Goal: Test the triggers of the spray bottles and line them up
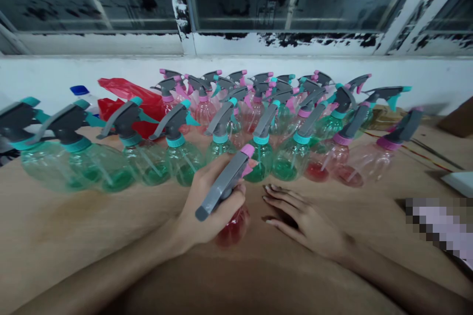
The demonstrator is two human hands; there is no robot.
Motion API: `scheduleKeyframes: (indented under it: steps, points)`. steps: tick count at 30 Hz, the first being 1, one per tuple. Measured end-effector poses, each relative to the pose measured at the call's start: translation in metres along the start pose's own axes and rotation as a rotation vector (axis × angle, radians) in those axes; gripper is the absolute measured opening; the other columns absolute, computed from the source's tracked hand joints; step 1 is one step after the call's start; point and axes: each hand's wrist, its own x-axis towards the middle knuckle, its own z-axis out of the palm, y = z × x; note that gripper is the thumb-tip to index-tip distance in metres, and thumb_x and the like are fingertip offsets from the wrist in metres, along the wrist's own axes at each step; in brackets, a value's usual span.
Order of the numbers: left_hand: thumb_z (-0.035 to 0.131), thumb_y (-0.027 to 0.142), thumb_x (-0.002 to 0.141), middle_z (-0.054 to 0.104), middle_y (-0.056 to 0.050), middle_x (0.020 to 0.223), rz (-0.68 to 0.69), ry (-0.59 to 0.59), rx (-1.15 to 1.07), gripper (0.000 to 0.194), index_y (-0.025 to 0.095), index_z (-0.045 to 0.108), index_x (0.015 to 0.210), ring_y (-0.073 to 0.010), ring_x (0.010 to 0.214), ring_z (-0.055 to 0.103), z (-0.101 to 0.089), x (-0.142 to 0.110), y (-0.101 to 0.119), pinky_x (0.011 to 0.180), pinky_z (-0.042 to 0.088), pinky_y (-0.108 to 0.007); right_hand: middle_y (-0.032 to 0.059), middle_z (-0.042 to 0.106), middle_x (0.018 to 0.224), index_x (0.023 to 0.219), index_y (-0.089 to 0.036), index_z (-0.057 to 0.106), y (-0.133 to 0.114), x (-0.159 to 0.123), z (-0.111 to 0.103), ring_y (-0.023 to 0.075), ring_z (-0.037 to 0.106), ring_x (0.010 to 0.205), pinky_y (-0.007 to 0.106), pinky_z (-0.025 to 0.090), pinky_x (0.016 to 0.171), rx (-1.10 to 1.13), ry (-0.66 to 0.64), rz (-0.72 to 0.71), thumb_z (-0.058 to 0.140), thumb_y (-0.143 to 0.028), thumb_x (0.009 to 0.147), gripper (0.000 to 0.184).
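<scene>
My left hand is wrapped round the neck of a pink spray bottle with a grey trigger head and pink nozzle; the bottle stands on the wooden table. My right hand lies flat on the table just right of the bottle, fingers stretched out, holding nothing. Just beyond both hands stands a row of green spray bottles with teal collars.
Many more green and pink spray bottles crowd the table back to the white wall. Pink ones stand at the right. A red plastic bag lies at the back left. A white object sits at the right edge.
</scene>
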Motion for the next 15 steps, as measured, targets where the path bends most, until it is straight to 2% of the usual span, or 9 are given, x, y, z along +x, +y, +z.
scheduleKeyframes:
  steps: [3,8,15]
  points:
    - [0.045,0.011,0.069,0.061,0.0,0.081,0.024,-0.032,-0.095,0.023,0.019,0.058,0.086,-0.0129,0.068,0.059,0.0007,-0.0015,-0.0015,0.067,0.049,-0.025,0.0094,0.053,0.131,0.127,-0.018,0.049,0.0001,0.0003,-0.0004,0.0226,0.044,0.125,0.045,0.041,0.102,0.014,-0.001,-0.001,0.049,-0.038,0.089,0.043]
    - [0.045,0.01,0.068,0.058,0.001,0.077,0.032,-0.023,-0.101,0.014,0.02,0.052,0.075,-0.0132,0.067,0.058,0.0028,-0.0015,-0.0051,0.066,0.048,-0.025,0.0097,0.054,0.131,0.127,-0.018,0.05,-0.0002,0.0008,-0.0009,0.0226,0.043,0.126,0.045,0.041,0.102,0.037,0.0,0.009,0.05,-0.037,0.089,0.043]
    - [0.046,0.008,0.07,0.058,0.001,0.077,0.035,-0.029,-0.078,0.017,0.019,0.054,0.08,-0.0128,0.066,0.059,0.0017,-0.0036,-0.0033,0.065,0.048,-0.025,0.0092,0.055,0.129,0.126,-0.02,0.051,-0.0005,0.0013,-0.002,0.0227,0.045,0.124,0.045,0.041,0.102,0.056,0.019,0.006,0.051,-0.036,0.088,0.042]
